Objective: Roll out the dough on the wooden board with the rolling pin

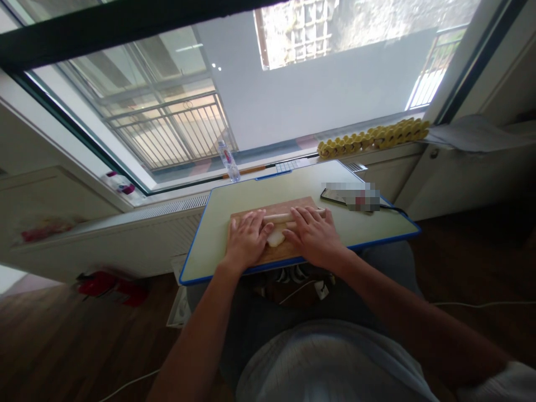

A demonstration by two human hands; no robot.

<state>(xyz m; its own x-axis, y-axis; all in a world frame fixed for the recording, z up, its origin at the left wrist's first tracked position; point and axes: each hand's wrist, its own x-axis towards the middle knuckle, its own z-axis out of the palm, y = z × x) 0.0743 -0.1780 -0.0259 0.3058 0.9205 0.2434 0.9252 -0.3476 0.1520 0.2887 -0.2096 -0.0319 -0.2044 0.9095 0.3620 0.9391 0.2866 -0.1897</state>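
Note:
A pale rolling pin (277, 218) lies across a wooden cutting board (293, 205). My left hand (248, 237) is closed over the pin's left part, its fingers laid over the top and its thumb on the near side. Over the right part, my right hand (315, 234) holds it the same way, fingers on top and thumb toward me. Between my thumbs, a small flattened piece of pale dough (275, 238) rests on the board, just on the near side of the pin. My hands partly hide the pin and the board.
The board sits on a small blue-edged table (218, 245) over my lap. A phone (347, 198) with a cable lies at its right. Along the windowsill are a plastic bottle (229, 162) and yellow egg trays (372, 138). A fire extinguisher (111, 287) lies on the floor at left.

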